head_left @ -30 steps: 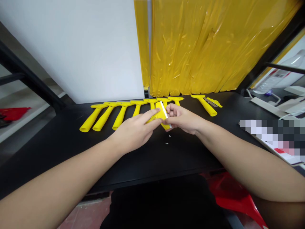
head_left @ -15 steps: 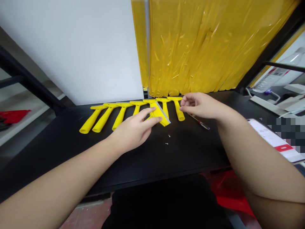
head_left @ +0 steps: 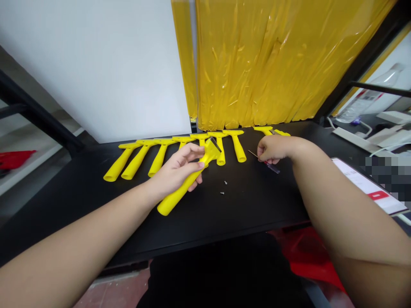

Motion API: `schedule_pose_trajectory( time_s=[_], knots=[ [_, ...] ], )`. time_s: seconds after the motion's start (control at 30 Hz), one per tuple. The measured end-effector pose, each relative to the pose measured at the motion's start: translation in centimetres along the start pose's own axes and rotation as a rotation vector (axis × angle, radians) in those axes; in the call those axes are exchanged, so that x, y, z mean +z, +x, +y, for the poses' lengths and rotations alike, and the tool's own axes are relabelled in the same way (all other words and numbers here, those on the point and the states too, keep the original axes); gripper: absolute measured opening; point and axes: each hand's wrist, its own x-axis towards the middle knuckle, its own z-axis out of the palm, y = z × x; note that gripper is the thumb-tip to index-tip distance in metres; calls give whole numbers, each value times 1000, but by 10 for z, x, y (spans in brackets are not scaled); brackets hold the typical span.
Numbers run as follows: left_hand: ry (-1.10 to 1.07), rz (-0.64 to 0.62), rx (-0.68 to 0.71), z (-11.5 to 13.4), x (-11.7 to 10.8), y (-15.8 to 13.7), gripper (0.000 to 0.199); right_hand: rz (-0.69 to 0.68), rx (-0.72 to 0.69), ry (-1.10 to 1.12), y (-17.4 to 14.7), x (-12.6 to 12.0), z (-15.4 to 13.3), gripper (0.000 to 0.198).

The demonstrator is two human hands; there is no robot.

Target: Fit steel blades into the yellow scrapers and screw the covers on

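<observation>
My left hand (head_left: 180, 169) is closed around a yellow scraper (head_left: 178, 194), its blade end tilted up to the right and its tube handle pointing down toward me. My right hand (head_left: 276, 149) has its fingers closed at a screwdriver (head_left: 272, 167) that lies on the black table, its thin shaft pointing left. Two small screws (head_left: 224, 188) lie on the table between my hands. Behind the left hand, several more yellow scrapers (head_left: 138, 160) are lined up along the back edge.
Past my right hand are further yellow pieces (head_left: 263, 129), partly hidden. A phone with a lit screen (head_left: 369, 186) lies at the right edge. Yellow plastic sheeting (head_left: 247, 64) and a white panel (head_left: 96, 64) stand behind the table (head_left: 192, 231). A plastic bottle (head_left: 369, 94) is at far right.
My left hand has lifted the scraper and turned it, so its handle now shows. My right hand has moved right and down from the scraper row to the screwdriver, uncovering yellow pieces behind.
</observation>
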Motion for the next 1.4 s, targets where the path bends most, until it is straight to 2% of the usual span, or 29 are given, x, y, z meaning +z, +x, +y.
schedule_pose_trajectory(
  time_s=[0.1,0.2,0.3,0.4,0.47,0.53,0.7,0.83,1.03,1.13,1.23,1.27,1.33,1.4],
  knots=[
    [-106,3,-58,7,-1,2,33,82,-32,-13,-3,-3,0,5],
    [-176,23,-95,9,-6,5,37,207,-96,172,-10,-6,-1,7],
    [-228,53,-121,8,-11,7,42,267,-339,361,-19,-5,-7,7],
    [-277,66,-126,7,-13,7,41,178,-669,286,-30,5,-22,13],
    [-311,64,-133,9,-13,7,41,74,-775,193,-36,15,-36,14],
    [-345,53,-149,11,-11,6,40,32,-799,140,-41,28,-50,14],
    [-414,3,-176,19,-6,2,41,56,-811,-34,-42,52,-73,22],
    [-415,-46,-200,22,-5,0,41,36,-825,-71,-42,56,-77,14],
    [-445,-46,-193,23,-6,-1,41,102,-887,-139,-43,59,-77,11],
    [-464,-37,-186,24,-5,-1,38,43,-914,-59,-46,51,-70,12],
    [-473,-39,-191,25,-5,-1,38,-96,-1020,152,-54,38,-59,10],
    [-475,-37,-190,25,-4,-1,38,-89,-1066,233,-57,35,-57,9],
    [-474,-31,-193,25,-4,0,38,50,-1138,399,-62,30,-56,10],
    [-463,-30,-197,24,-4,0,39,273,-1167,522,-63,32,-59,12]
  ],
)
